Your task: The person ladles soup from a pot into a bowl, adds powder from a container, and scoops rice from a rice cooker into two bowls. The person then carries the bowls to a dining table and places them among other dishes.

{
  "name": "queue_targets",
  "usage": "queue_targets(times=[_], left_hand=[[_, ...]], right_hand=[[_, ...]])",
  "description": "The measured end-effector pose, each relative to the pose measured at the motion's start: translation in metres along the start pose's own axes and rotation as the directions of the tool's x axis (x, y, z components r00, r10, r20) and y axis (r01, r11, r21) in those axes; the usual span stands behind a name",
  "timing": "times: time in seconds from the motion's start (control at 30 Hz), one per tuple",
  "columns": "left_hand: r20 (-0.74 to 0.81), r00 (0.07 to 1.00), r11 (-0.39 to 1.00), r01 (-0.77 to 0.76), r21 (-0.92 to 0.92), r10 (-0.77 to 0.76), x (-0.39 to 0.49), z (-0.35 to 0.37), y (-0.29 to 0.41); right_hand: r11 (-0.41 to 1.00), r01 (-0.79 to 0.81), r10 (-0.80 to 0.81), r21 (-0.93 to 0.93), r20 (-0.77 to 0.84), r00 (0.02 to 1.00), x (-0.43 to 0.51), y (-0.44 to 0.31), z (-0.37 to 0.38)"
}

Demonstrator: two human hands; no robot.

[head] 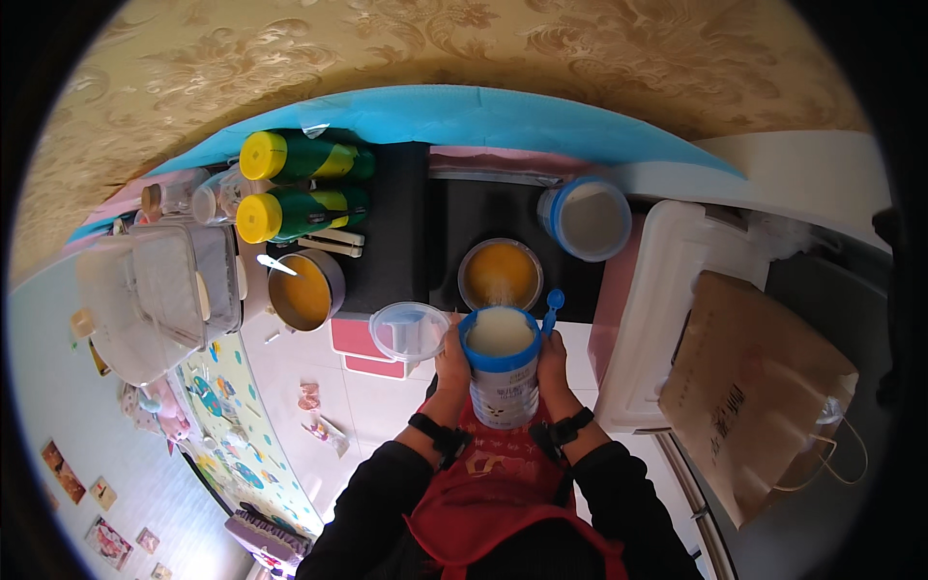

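Both my hands grip a milk powder can (505,391) with a blue rim, held in front of a red apron and tilted forward. My left hand (454,366) is on its left side, with a clear round plastic lid (410,331) at its fingertips. On the can's right side is my right hand (554,366), which also has a small blue scoop (553,308) upright at its fingers. Pale powder spills over the can's far rim into a round tub (501,262) with orange-yellow contents, which stands on the black worktop just beyond.
A second can (591,217) stands behind the tub to the right. At left are a pot (304,291) of yellowish contents, two green bottles (308,156) with yellow caps and clear storage boxes (167,283). A white lidded bin (652,319) and brown paper bag (754,395) flank the right.
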State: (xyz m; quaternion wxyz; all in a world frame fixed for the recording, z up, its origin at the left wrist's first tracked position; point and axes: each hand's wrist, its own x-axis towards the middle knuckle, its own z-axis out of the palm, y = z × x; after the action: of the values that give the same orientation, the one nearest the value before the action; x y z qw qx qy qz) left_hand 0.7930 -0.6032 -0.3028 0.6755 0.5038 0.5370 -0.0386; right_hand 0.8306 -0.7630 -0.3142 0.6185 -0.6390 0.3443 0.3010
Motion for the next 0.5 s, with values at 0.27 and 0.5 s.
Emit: queue_targets(times=[0.27,0.5], left_hand=[[0.117,0.993,0.999,0.021,-0.047,-0.016,-0.045,-0.003,0.041],[0.291,0.954,0.966,0.006,-0.258,0.072,-0.082,-0.012,0.072]], right_hand=[[0.994,0.107,-0.107,-0.002,0.031,0.994,-0.037,-0.020,0.000],[0.964,0.178,-0.207,0.196,0.141,0.968,-0.082,-0.044,0.000]])
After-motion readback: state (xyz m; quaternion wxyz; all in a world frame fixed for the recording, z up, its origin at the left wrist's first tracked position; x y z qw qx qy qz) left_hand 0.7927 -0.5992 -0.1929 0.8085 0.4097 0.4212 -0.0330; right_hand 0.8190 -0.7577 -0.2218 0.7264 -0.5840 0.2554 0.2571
